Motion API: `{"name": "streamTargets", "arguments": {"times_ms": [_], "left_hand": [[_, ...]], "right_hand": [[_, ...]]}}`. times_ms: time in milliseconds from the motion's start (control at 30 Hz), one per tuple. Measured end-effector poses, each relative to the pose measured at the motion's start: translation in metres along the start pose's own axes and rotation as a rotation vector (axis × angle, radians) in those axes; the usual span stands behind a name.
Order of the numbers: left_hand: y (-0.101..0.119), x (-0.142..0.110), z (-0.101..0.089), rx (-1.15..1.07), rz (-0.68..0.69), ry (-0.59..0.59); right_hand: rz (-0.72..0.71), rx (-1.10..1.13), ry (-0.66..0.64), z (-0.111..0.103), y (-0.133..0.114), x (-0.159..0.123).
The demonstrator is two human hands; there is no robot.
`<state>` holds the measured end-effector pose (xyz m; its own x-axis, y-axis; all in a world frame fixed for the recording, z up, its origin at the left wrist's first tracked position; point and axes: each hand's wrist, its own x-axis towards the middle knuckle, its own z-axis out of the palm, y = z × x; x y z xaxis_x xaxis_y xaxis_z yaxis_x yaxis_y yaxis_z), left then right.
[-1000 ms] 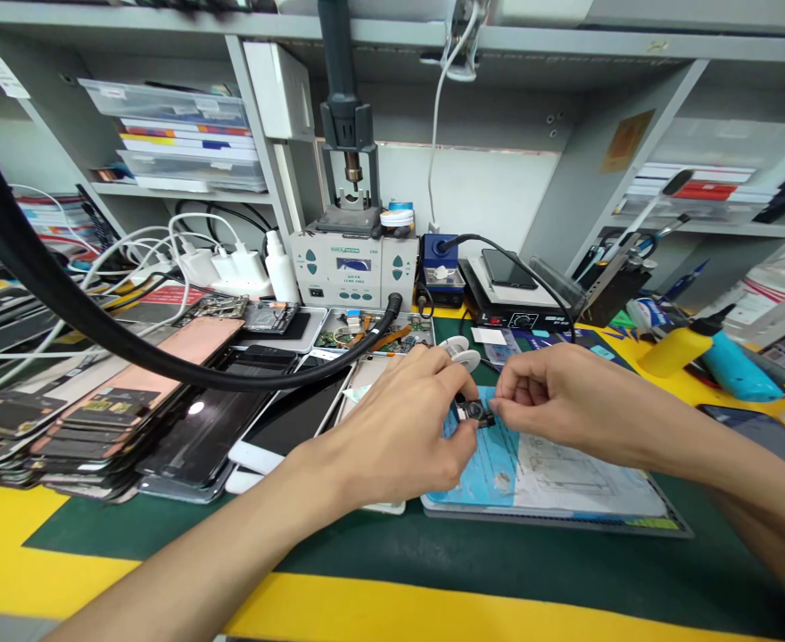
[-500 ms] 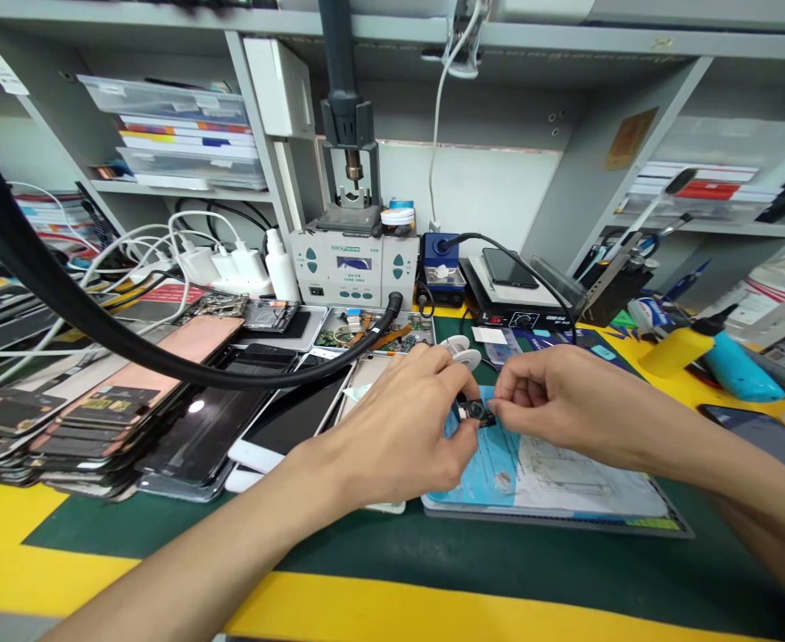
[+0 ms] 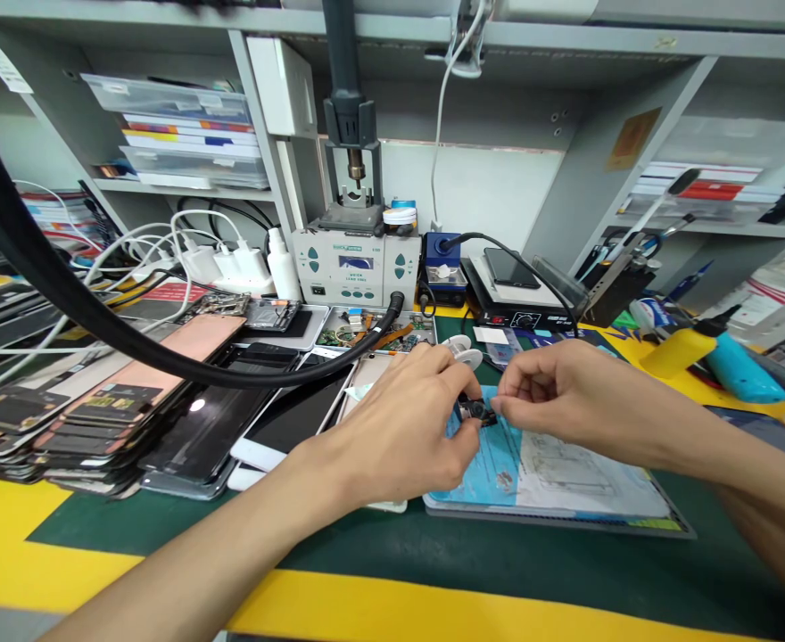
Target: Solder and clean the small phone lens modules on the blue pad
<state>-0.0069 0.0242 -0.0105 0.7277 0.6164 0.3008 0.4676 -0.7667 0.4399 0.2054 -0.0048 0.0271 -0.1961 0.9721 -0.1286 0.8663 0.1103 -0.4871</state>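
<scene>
My left hand pinches a small black camera module between thumb and index finger. The module has a round, lens-like spot and is held just above a blue and white booklet. From the other side, my right hand has its thumb and index finger pressed together at the module's right edge. Whatever lies between those right fingertips is too small to make out. Behind the hands stands a white spool, partly covered by my left fingers.
Phone parts lie piled on the left. A hot-air station stands at the back, its black hose arching across. Circuit boards lie before it. A heating plate and yellow bottle are on the right.
Both hands stay in nearly the same place around the camera module. The module's tilt differs very slightly, and the whole view has shifted a little.
</scene>
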Motion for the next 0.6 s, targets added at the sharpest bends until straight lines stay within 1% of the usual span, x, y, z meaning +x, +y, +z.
{"name": "streamTargets", "arguments": {"times_ms": [233,600], "left_hand": [[-0.0003,-0.0005,0.0000,-0.008,0.009,-0.001],[0.0004,0.0002,-0.0008,0.015,0.014,0.003]], "right_hand": [[0.017,0.053,-0.021,-0.0014,0.0006,0.0001],[-0.012,0.010,0.003,-0.0001,0.0019,0.0013]]}}
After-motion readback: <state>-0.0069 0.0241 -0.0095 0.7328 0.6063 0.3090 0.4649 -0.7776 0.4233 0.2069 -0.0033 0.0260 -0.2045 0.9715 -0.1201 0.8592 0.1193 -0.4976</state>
